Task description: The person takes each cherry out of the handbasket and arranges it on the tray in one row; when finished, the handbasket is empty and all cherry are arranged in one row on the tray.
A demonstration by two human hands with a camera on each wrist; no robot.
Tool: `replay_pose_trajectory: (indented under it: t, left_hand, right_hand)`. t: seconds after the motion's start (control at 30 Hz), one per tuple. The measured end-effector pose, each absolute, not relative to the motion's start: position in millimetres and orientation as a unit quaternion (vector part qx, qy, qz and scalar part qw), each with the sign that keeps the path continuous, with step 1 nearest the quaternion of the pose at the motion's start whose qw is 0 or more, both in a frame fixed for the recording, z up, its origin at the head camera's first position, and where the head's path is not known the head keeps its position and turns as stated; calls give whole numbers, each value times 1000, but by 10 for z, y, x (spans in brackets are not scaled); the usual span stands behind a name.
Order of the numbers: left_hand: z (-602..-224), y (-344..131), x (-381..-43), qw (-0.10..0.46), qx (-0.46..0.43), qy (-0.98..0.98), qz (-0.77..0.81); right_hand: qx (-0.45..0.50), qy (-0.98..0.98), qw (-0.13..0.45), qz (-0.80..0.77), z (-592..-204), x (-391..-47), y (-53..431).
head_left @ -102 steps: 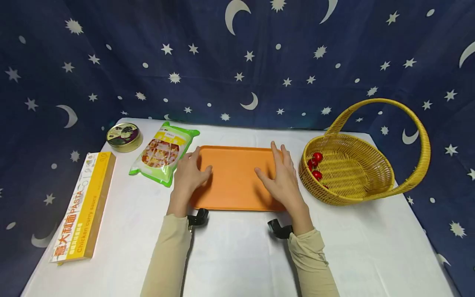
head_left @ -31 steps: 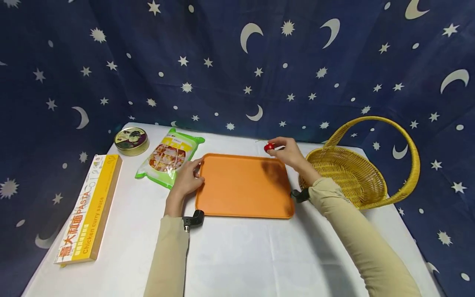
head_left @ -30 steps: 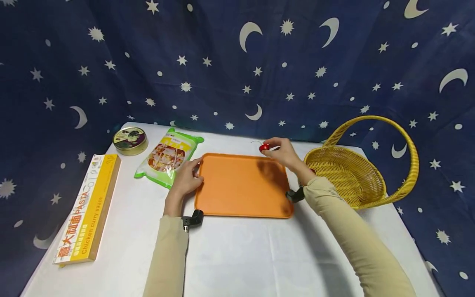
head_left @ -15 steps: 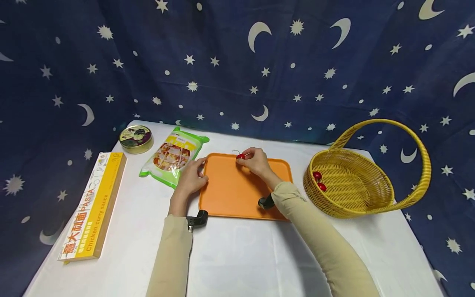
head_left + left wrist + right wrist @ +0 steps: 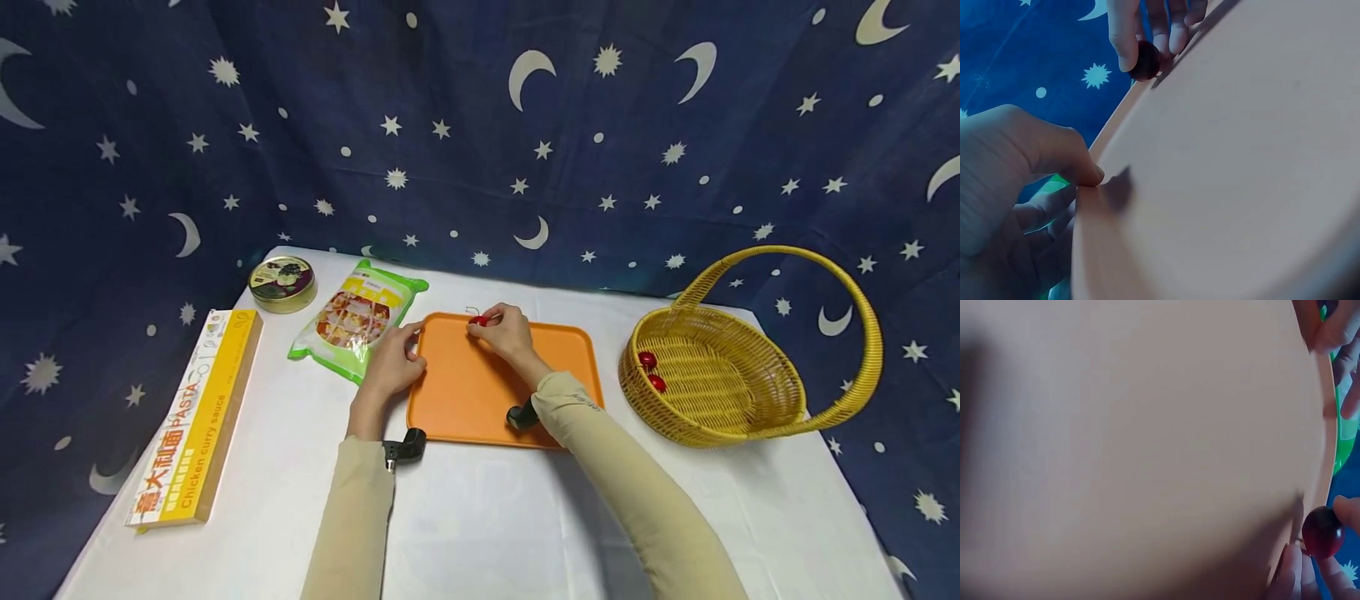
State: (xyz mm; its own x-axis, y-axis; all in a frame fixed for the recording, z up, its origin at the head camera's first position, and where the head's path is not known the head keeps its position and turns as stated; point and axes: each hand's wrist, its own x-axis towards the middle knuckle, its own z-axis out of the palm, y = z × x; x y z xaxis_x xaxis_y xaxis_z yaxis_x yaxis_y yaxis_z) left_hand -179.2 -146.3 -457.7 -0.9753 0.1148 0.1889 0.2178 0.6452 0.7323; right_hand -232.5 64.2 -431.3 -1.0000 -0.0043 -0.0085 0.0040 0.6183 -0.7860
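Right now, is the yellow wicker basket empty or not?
Not empty: two red cherries show inside the yellow wicker basket, near its left wall. The right hand pinches another cherry.

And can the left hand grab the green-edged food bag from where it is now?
Probably yes. The green-edged bag lies right beside the left hand, and nothing seems to stand between them. But that hand is gripping the rim of the orange tray, so it would likely have to let go first.
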Motion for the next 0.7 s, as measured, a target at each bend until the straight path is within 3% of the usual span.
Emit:
replay_pose_trajectory:
  t: [0.7]
  left_hand:
    - [-4552,-1464,-1779,47,-79,-907,-411]
  right_hand:
    - [-14,885,19,-464,-4350,-2324,644]
